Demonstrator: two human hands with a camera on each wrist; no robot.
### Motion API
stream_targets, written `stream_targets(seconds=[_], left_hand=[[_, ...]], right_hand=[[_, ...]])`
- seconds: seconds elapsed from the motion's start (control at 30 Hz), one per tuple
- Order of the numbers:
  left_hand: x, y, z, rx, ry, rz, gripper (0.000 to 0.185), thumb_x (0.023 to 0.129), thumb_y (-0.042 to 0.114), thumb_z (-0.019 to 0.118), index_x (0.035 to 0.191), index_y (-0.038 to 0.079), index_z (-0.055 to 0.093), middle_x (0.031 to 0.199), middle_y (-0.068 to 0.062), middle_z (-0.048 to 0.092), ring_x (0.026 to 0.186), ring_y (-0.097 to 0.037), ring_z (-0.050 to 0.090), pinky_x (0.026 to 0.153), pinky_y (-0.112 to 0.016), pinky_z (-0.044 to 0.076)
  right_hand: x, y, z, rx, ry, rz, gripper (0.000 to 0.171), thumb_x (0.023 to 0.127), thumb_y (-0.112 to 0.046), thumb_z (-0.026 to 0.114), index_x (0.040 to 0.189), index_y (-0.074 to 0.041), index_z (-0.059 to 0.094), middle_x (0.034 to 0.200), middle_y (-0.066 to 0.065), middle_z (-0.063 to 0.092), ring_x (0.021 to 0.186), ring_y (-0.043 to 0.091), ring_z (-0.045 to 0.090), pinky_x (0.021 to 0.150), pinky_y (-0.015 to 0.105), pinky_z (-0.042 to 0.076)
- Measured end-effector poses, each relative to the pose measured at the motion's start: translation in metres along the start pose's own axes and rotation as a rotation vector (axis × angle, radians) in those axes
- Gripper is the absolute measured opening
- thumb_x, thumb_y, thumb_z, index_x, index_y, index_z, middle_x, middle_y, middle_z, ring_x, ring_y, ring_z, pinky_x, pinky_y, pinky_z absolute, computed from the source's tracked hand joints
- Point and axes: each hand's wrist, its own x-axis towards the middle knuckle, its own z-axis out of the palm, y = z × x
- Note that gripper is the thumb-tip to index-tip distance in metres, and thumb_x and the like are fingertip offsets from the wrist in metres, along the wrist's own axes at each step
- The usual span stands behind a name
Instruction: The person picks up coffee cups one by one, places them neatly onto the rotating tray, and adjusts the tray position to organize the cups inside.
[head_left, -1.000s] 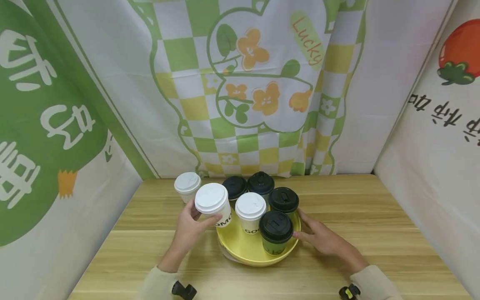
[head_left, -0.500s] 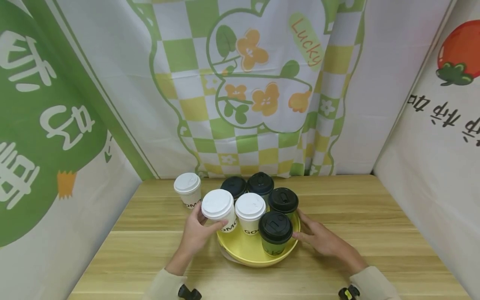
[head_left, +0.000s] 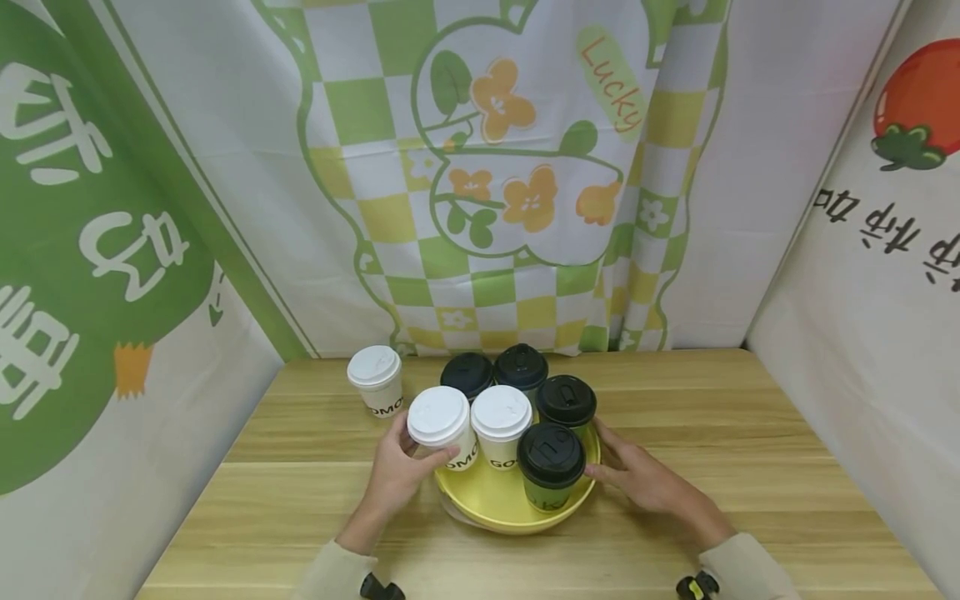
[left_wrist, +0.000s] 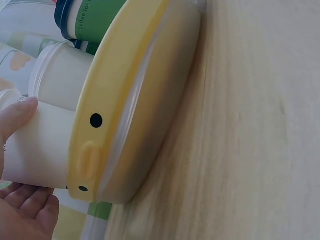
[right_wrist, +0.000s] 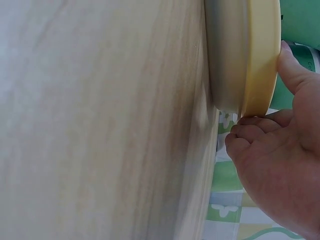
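From the head view, the left hand [head_left: 399, 477] gripped a white-lidded cup [head_left: 442, 435] at the left rim of the yellow tray [head_left: 491, 510], while the right hand [head_left: 643, 482] held the tray's right edge. In the left wrist view, the thumb and curled fingers wrapped the cup [left_wrist: 35, 150] just inside the tray [left_wrist: 125, 105]. In the right wrist view, the thumb and bent fingers pinched the tray's rim [right_wrist: 262, 60].

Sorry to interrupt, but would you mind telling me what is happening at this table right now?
A person is handling lidded paper cups on a yellow tray on a wooden table. The left hand grips a white-lidded cup at the tray's left edge, beside another white cup and four black-lidded cups. The right hand holds the tray's right rim. One more white cup stands on the table, off the tray.
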Motion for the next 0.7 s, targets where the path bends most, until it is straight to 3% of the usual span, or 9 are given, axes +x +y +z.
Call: stream_targets(seconds=[0.27, 0.7], left_hand=[[0.001, -0.011, 0.001, 0.007, -0.011, 0.001, 0.085, 0.078, 0.010, 0.093, 0.151, 0.003, 0.049, 0.146, -0.019, 0.064, 0.139, -0.035, 0.059, 0.123, -0.051, 0.044], [0.000, -0.011, 0.004, 0.017, -0.037, 0.016, 0.089, 0.079, 0.013, 0.093, 0.153, 0.000, 0.046, 0.149, -0.021, 0.060, 0.143, -0.040, 0.055, 0.125, -0.054, 0.039]], right_hand=[[0.000, -0.001, 0.001, 0.005, 0.008, -0.004, 0.094, 0.105, -0.047, 0.062, 0.170, -0.008, 0.008, 0.176, 0.022, 0.011, 0.161, 0.046, 0.018, 0.130, 0.066, 0.018], [-0.001, -0.001, 0.002, 0.015, 0.012, 0.000, 0.094, 0.105, -0.046, 0.062, 0.170, -0.008, 0.007, 0.176, 0.022, 0.011, 0.161, 0.046, 0.018, 0.130, 0.064, 0.018]])
